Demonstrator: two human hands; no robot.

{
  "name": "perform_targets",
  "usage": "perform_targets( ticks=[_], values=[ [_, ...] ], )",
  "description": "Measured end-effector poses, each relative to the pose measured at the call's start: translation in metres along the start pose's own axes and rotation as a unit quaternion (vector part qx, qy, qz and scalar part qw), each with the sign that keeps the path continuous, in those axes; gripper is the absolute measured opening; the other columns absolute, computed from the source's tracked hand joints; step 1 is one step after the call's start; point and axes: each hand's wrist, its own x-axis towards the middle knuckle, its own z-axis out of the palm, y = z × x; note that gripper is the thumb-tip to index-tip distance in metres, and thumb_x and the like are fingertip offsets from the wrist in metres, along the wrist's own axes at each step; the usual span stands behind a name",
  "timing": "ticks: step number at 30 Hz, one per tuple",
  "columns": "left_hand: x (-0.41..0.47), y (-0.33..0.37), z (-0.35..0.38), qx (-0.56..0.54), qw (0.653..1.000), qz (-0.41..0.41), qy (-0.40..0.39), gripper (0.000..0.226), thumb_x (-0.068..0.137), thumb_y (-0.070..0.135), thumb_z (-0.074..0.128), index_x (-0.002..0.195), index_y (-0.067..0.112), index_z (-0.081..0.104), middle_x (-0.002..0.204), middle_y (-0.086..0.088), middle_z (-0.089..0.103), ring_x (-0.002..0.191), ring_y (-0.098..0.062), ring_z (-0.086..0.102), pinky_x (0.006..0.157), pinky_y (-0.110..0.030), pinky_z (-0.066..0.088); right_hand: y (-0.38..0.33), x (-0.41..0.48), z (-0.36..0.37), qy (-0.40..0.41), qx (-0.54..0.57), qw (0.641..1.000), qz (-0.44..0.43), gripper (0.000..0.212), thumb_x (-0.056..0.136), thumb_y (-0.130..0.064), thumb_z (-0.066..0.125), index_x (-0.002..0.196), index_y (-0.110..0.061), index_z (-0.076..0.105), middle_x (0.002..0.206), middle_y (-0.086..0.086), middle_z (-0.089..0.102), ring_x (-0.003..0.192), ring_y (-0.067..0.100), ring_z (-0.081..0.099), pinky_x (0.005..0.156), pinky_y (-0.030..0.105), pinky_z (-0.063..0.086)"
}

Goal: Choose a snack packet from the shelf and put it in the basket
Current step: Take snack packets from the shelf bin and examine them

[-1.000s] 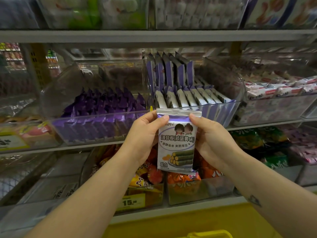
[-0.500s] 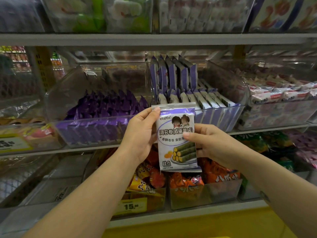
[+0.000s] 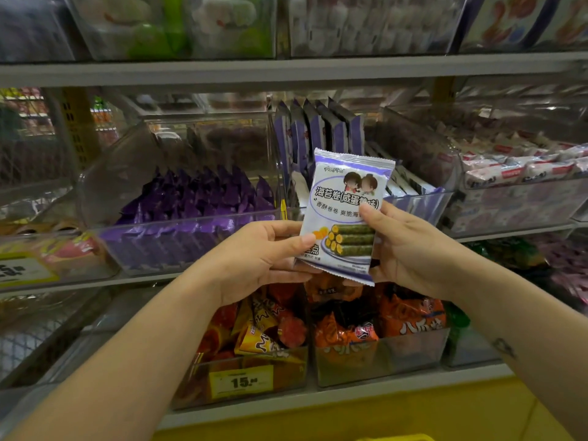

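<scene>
Left hand (image 3: 254, 259) and right hand (image 3: 410, 249) pinch a glossy, crimped-edged rectangular snack packet (image 3: 345, 211).

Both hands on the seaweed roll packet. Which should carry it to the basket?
Right, probably. The right hand grips the packet with thumb across its face; the left hand only pinches its lower left edge. The yellow sliver at the bottom edge, likely the basket, lies nearer the right arm.
</scene>
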Motion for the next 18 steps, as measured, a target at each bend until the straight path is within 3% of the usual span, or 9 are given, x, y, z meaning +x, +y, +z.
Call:
perform_targets(
  ticks=[3,6,9,13,16,18],
  values=[
    [0.005,0.007,-0.002,0.018,0.999,0.034,-0.005,0.047,0.072,0.023,0.072,0.117,0.015,0.063,0.109,-0.006,0.073,0.096,-0.02,0.071,0.078,-0.027,0.057,-0.009,0.006,-0.002,-0.003,-0.002,1.0,-0.017,0.029,0.094,-0.039,0.046,0.118,-0.025,0.054,0.112,0.006,0.072,0.1,0.024,0.071,0.077,0.043,0.059],
    [0.013,0.014,-0.003,0.046,0.996,0.079,0.008,0.054,0.067,0.02,0.074,0.12,0.017,0.061,0.108,-0.006,0.073,0.098,-0.021,0.071,0.078,-0.028,0.058,-0.02,0.016,-0.003,0.021,-0.009,0.999,-0.04,0.026,0.099,-0.036,0.043,0.118,-0.023,0.054,0.109,0.007,0.073,0.093,0.023,0.072,0.068,0.038,0.06],
    [0.021,0.021,-0.004,0.071,0.989,0.128,0.01,0.055,0.068,0.016,0.075,0.121,0.023,0.06,0.109,-0.002,0.073,0.099,-0.015,0.07,0.074,-0.022,0.056,-0.029,0.026,-0.003,0.066,-0.014,0.996,-0.056,0.032,0.101,-0.033,0.042,0.126,-0.017,0.053,0.112,0.009,0.072,0.1,0.027,0.07,0.083,0.045,0.058],
    [0.033,0.028,-0.006,0.064,0.98,0.185,0.044,0.047,0.071,0.012,0.071,0.114,0.029,0.063,0.108,0.005,0.073,0.099,-0.009,0.069,0.077,-0.021,0.055,-0.037,0.037,-0.002,0.11,0.024,0.991,-0.075,0.032,0.102,-0.029,0.041,0.124,-0.012,0.057,0.104,0.008,0.075,0.081,0.02,0.074,0.064,0.033,0.061],
    [0.041,0.032,-0.006,0.065,0.972,0.21,0.079,0.045,0.07,0.015,0.071,0.112,0.029,0.065,0.108,0.005,0.073,0.096,-0.01,0.069,0.078,-0.022,0.055,-0.041,0.045,0.0,0.123,0.048,0.988,-0.08,0.032,0.103,-0.027,0.041,0.123,-0.009,0.059,0.1,0.01,0.075,0.078,0.021,0.074,0.058,0.032,0.06],
    [0.045,0.033,-0.008,0.065,0.968,0.225,0.089,0.045,0.072,0.014,0.072,0.113,0.03,0.065,0.112,0.005,0.072,0.098,-0.013,0.07,0.081,-0.023,0.055,-0.043,0.051,0.0,0.13,0.056,0.987,-0.077,0.034,0.102,-0.027,0.041,0.125,-0.007,0.058,0.104,0.013,0.074,0.082,0.023,0.073,0.065,0.036,0.062]
  ],
)
